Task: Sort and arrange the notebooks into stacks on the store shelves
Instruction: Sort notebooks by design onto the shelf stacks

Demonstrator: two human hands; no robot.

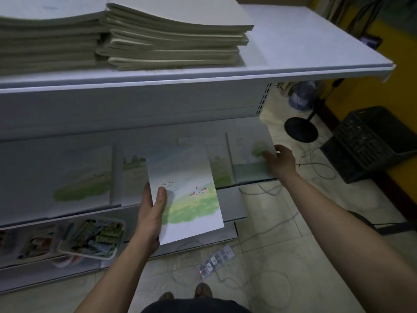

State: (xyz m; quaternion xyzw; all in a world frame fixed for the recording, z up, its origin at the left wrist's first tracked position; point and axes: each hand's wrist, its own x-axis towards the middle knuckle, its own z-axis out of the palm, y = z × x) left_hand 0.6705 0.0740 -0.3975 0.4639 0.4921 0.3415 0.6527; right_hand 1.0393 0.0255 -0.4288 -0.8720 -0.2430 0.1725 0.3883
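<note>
My left hand (150, 219) grips a notebook (189, 199) with a painted green field and red-roofed houses on its cover, thumb on the front, held tilted in front of the middle shelf (230, 202). My right hand (281, 160) reaches to the shelf's right end and holds the edge of the rightmost notebook stack (250, 163), fingers on top. More notebook stacks (83, 175) with landscape covers lie side by side along that shelf. On the top shelf (293, 41) sit two tall stacks of notebooks (167, 39), spines and page edges facing me.
A tray of small coloured items (92, 238) sits on the lower shelf at the left. Cables and a power strip (215, 260) lie on the tiled floor. A fan base (301, 129) and a black crate (370, 141) stand at the right by the yellow wall.
</note>
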